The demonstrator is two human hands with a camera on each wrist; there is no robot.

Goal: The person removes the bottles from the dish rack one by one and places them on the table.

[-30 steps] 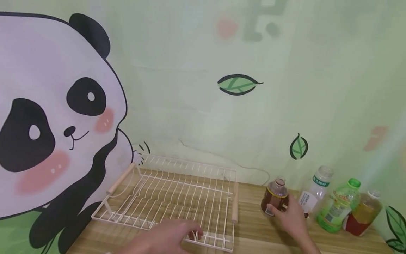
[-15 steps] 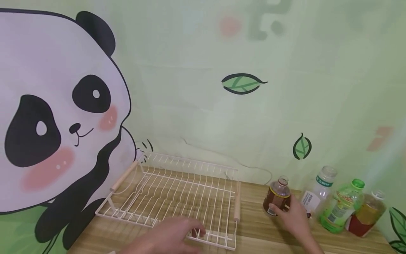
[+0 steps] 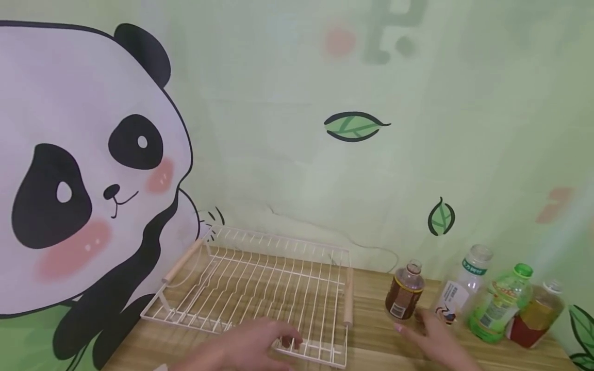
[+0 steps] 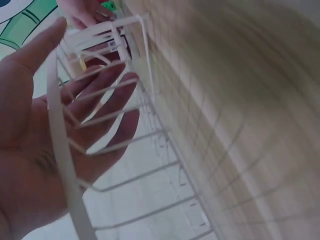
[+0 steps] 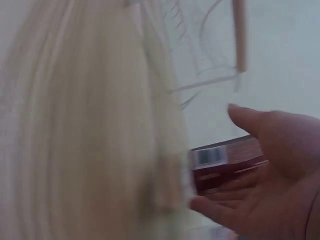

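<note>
A white wire dish rack (image 3: 348, 296) with wooden side handles stands on the wooden table. My left hand (image 3: 252, 340) is at its front edge, fingers loosely spread. In the left wrist view, the rack's white rail (image 4: 61, 145) crosses in front of the palm, and wires overlap the fingers. To the right of the rack a small capless bottle (image 3: 405, 294) with a dark brown label stands upright. Just in front of it is my right hand (image 3: 433, 340), thumb and fingers apart and holding nothing. The right wrist view shows this hand (image 5: 280, 165) beside the bottle's barcode label (image 5: 210, 156).
Right of the brown-label bottle stand a clear bottle (image 3: 452, 301) with a white label, a green bottle (image 3: 496, 304) and a red-and-yellow one (image 3: 533, 317), close together. A panda-print wall covering (image 3: 278, 170) rises behind the wooden table (image 3: 371, 335).
My right hand has let go of the brown-label bottle and drawn back toward the front. The bottle stays upright where it was. My left hand keeps its place at the rack.
</note>
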